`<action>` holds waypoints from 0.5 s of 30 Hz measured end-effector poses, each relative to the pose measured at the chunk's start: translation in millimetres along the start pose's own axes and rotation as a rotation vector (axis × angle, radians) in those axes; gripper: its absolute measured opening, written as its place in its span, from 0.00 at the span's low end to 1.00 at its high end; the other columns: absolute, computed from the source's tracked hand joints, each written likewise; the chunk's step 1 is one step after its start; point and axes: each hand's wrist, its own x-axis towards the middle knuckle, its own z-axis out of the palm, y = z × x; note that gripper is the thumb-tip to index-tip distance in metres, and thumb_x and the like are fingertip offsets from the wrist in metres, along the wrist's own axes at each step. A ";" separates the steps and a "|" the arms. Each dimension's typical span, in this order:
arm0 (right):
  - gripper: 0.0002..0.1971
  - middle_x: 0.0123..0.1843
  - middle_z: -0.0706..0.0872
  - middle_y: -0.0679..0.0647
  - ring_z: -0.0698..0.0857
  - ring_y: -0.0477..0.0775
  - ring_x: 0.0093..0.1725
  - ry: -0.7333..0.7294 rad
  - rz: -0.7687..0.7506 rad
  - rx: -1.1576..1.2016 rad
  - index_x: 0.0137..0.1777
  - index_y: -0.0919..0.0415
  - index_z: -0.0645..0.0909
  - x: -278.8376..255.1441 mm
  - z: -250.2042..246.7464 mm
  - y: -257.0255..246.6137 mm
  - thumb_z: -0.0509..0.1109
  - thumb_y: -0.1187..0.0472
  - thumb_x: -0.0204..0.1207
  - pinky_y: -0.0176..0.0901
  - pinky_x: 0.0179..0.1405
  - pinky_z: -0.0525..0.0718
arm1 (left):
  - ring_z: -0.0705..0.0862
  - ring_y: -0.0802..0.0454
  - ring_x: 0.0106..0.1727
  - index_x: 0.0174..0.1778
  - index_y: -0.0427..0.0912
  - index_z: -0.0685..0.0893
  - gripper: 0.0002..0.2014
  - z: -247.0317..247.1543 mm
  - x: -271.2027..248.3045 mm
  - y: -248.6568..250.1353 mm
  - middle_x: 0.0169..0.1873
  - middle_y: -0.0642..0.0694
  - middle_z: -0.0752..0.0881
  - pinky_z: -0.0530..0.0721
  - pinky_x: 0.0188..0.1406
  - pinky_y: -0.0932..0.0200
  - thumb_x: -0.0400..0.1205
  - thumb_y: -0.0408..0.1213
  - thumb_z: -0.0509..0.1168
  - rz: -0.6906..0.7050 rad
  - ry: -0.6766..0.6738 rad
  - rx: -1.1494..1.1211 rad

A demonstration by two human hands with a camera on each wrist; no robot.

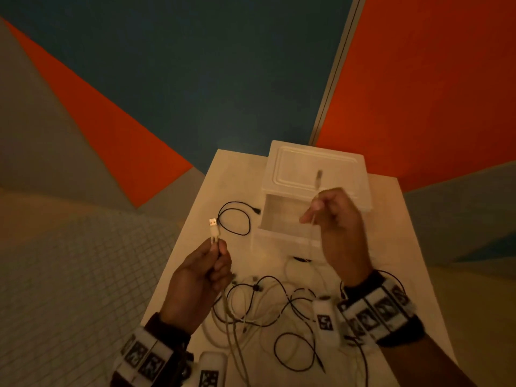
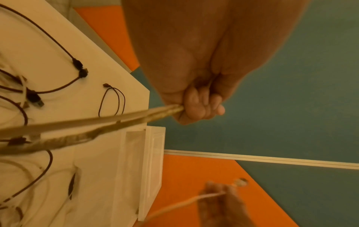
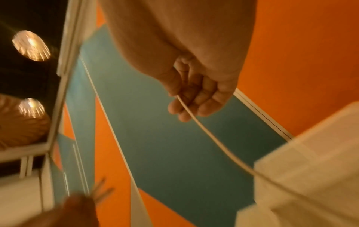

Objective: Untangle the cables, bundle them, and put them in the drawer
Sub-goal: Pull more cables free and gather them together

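Observation:
My left hand (image 1: pixel 215 261) is raised over the table and pinches a white cable just below its USB plug (image 1: pixel 213 224); the left wrist view shows the fingers (image 2: pixel 202 106) curled round that white cable (image 2: pixel 108 118). To the right, my right hand (image 1: pixel 332 219) grips another white cable (image 3: pixel 205 133), whose small plug (image 1: pixel 319 175) sticks up above the fist. Both strands hang down into a tangle of black and white cables (image 1: pixel 268 305) on the table. Behind the hands stands a translucent drawer box (image 1: pixel 315 169) with its drawer (image 1: pixel 282 219) pulled open.
A loose black cable loop (image 1: pixel 233 219) lies left of the drawer, near the white table's (image 1: pixel 201 208) left edge. Another black loop (image 1: pixel 296 353) lies near the front. Tiled floor is on the left, orange and blue walls behind.

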 end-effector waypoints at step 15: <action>0.06 0.29 0.87 0.53 0.82 0.45 0.22 -0.124 0.188 0.023 0.47 0.53 0.83 -78.9 58.2 -11.0 0.66 0.62 0.82 0.35 0.24 0.78 | 0.76 0.37 0.44 0.56 0.33 0.86 0.17 52.8 5.5 -34.4 0.41 0.31 0.82 0.74 0.41 0.49 0.87 0.42 0.58 -0.003 0.004 0.111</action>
